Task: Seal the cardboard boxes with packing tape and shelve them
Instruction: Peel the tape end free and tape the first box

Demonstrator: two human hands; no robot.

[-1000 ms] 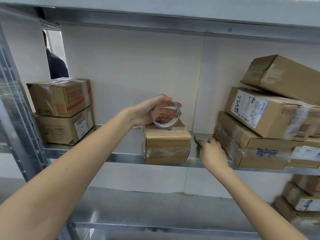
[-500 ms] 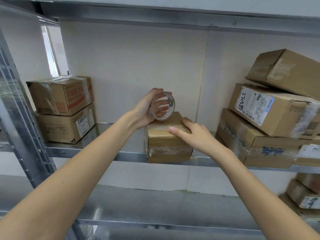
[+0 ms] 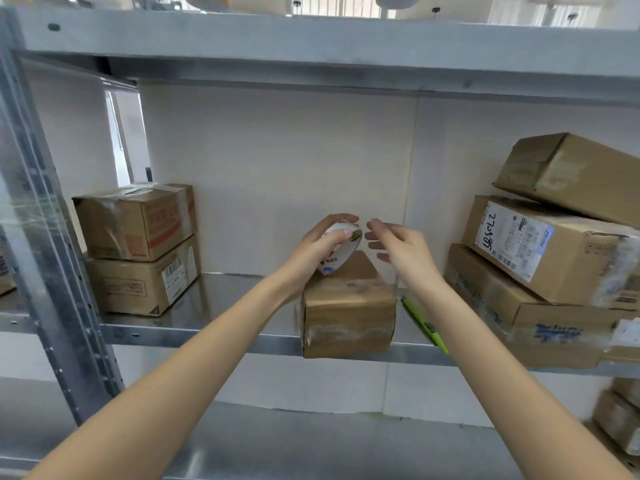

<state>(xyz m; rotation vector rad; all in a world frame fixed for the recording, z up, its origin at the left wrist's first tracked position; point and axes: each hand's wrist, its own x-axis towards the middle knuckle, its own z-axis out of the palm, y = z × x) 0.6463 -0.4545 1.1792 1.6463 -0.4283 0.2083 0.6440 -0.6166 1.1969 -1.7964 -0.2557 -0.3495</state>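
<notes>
A small brown cardboard box [image 3: 348, 320] stands at the front edge of the middle metal shelf [image 3: 214, 299], its front face covered with clear tape. My left hand [image 3: 320, 244] grips a roll of packing tape [image 3: 341, 252] just above the box's top, the roll tilted on edge. My right hand [image 3: 398, 245] hovers beside the roll to its right, fingers loosely spread and holding nothing, a little above the box.
A green box cutter [image 3: 424, 323] lies on the shelf right of the small box. Two stacked taped boxes [image 3: 138, 247] sit at the left, and a leaning pile of several labelled boxes [image 3: 550, 258] fills the right. More boxes [image 3: 620, 420] sit on the lower shelf.
My right hand left the cutter on the shelf, pressed on the box's top, then lifted off toward the tape roll. My left hand tilted the roll. The camera moved closer.
</notes>
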